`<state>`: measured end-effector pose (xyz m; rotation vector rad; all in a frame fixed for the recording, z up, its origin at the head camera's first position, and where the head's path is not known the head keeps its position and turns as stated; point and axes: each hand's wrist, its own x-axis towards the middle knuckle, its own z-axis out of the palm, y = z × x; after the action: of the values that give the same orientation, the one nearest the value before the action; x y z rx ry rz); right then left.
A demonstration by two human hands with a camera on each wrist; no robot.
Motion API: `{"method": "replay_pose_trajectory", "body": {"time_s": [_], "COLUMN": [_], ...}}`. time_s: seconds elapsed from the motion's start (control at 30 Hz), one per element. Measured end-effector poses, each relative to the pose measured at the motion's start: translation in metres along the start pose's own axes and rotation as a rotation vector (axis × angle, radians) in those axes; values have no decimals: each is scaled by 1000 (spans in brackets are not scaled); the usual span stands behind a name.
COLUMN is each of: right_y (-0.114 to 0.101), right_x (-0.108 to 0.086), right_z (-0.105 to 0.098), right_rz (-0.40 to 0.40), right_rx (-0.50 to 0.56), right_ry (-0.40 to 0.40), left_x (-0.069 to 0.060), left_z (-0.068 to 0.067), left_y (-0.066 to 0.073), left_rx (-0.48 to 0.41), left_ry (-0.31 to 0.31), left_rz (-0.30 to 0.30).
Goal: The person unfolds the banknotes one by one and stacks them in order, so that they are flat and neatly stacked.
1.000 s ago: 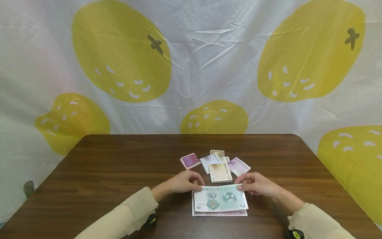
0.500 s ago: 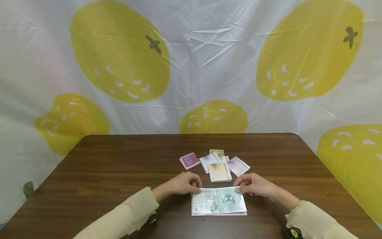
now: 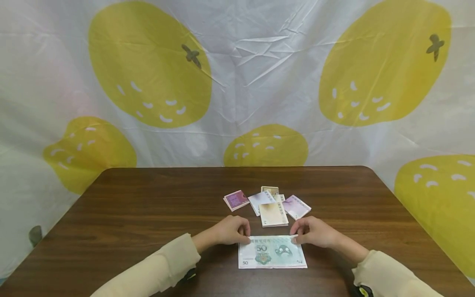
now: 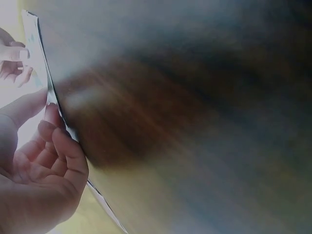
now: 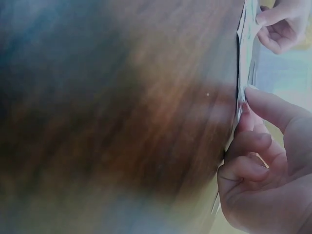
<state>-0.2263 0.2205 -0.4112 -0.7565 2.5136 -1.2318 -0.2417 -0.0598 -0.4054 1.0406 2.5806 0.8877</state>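
Observation:
A pale green play banknote (image 3: 272, 253) marked 50 lies on the table near its front, with the edges of paper beneath showing along its lower side. My left hand (image 3: 233, 232) pinches its far left corner between thumb and index finger. At the far right corner my right hand (image 3: 314, 233) pinches the note the same way. In the left wrist view the left thumb and index finger meet at the paper's edge (image 4: 48, 80), other fingers curled. The right wrist view has the right hand (image 5: 273, 165) with thumb and fingertip on the paper edge (image 5: 242, 68).
Beyond the hands lie smaller piles of play notes: a magenta pile (image 3: 236, 200), a cream pile (image 3: 273, 214), a white one (image 3: 262, 201), a lilac one (image 3: 296, 206) and a brown one (image 3: 270, 190). The brown wooden table (image 3: 167, 189) ends at a lemon-print cloth (image 3: 237, 82).
The 50 note has come down and slightly toward me, so it now covers the pink 100 note beneath almost fully. Both hands moved with it, keeping hold of its far corners.

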Motion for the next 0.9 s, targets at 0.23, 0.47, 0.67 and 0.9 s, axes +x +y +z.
{"method": "replay_pose_trajectory", "body": {"time_s": [0.23, 0.47, 0.67, 0.9], "right_y": [-2, -2, -2, -4], "right_x": [0, 0, 2, 8], "right_z": [2, 2, -5, -15], "right_rz": [-10, -3, 7, 42], "right_rx": [-124, -136, -52, -2], "right_ry": [22, 19, 69, 140], "left_x": [1, -1, 1, 9], "left_z": [2, 2, 1, -4], "left_y": [-3, -1, -3, -1], "left_rx": [51, 76, 51, 32], "left_ry": [5, 20, 93, 170], "left_rz": [6, -33, -22, 24]}}
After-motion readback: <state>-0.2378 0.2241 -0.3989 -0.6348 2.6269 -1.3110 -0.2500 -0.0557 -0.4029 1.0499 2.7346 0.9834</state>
